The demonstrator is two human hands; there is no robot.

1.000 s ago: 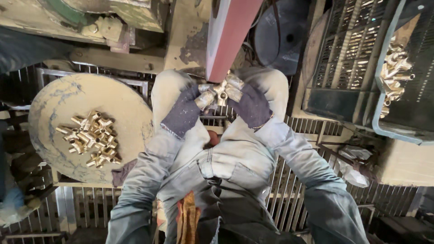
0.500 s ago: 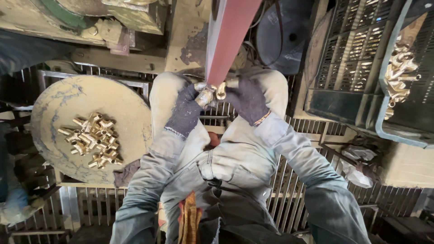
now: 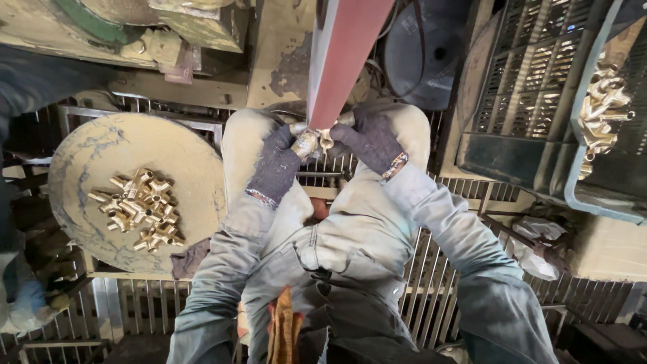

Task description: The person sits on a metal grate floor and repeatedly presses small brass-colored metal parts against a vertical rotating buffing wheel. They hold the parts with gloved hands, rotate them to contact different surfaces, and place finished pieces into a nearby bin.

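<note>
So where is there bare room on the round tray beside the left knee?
On the round tray, bare patches ring the pile of brass tee fittings: the upper left and the lower edge. It is crowded at the red belt, where left hand and right hand hold a fitting.

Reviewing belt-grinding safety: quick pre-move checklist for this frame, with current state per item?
1. Both hands gloved: left hand and right hand in dark gloves: ok.
2. Two-handed hold on the brass fitting: ok.
3. Fitting meets the red belt at its lower end: ok; contact angle: cannot tell.
4. Fingertips away from the belt: very close: not ok.
5. Pile of fittings sits on the round tray, away from the rim: ok.
6. Belt running: cannot tell.
</note>
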